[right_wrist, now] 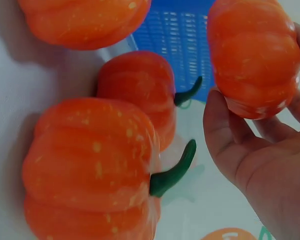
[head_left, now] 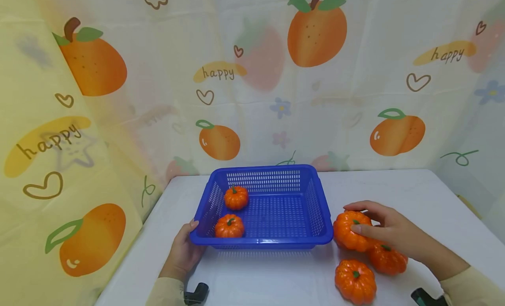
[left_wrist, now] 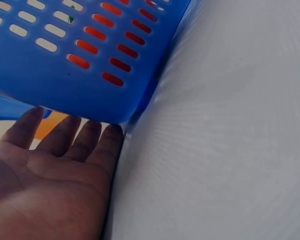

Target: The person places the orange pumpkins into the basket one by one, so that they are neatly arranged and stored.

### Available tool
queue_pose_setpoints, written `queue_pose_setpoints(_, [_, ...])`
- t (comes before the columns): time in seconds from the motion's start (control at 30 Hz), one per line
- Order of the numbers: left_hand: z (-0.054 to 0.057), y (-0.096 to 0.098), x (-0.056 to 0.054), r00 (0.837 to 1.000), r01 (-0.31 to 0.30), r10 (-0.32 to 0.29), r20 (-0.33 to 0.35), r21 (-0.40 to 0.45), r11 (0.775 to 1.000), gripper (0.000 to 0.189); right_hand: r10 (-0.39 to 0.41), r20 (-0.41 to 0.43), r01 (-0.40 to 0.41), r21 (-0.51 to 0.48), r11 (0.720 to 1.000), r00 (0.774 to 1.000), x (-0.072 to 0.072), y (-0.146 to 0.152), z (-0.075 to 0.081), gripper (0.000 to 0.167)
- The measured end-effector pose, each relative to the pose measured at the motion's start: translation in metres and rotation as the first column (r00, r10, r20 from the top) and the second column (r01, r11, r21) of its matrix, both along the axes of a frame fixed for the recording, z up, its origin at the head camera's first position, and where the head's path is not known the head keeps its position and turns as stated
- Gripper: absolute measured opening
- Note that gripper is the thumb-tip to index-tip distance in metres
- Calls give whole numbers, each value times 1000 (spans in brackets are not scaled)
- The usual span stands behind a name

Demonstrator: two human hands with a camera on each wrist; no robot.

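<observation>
One left hand gripped the blue basket by its near left corner; two pumpkins sat inside its left part. Just right of it, the right hand grasped another pumpkin, best lifted high with the basket held steady. More pumpkins lay nearer on the counter.

The blue basket has lots of little holes, and its open top faces up. Two shiny orange pumpkins with green stems sit inside, on its left side. The left hand holds its left edge. The right hand holds another pumpkin by its right side, and more orange pumpkins lie near.
</observation>
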State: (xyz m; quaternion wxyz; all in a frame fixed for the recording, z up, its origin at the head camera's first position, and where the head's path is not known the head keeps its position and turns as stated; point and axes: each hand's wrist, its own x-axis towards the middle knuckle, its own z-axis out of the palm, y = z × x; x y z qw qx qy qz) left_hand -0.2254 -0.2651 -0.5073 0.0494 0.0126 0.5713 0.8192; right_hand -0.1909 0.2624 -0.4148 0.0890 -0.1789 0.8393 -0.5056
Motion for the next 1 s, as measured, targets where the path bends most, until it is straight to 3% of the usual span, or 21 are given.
queue_pose_setpoints(0.23, [1, 0, 0, 1000, 9, -9, 0, -21, 1000, 72, 7, -68, -7, -1, 1000, 998, -2, -3, 3, 43])
queue_pose_setpoints(0.77, [-1, -1, 0, 1000, 6, -6, 1, -10, 1000, 73, -44, -105, 44, -4, 999, 993, -9, -17, 11, 44])
queue_pose_setpoints(1.0, [-1, -1, 0, 1000, -4, 4, 5, -24, 1000, 73, -24, -117, 19, -45, 999, 993, -13, -30, 11, 42])
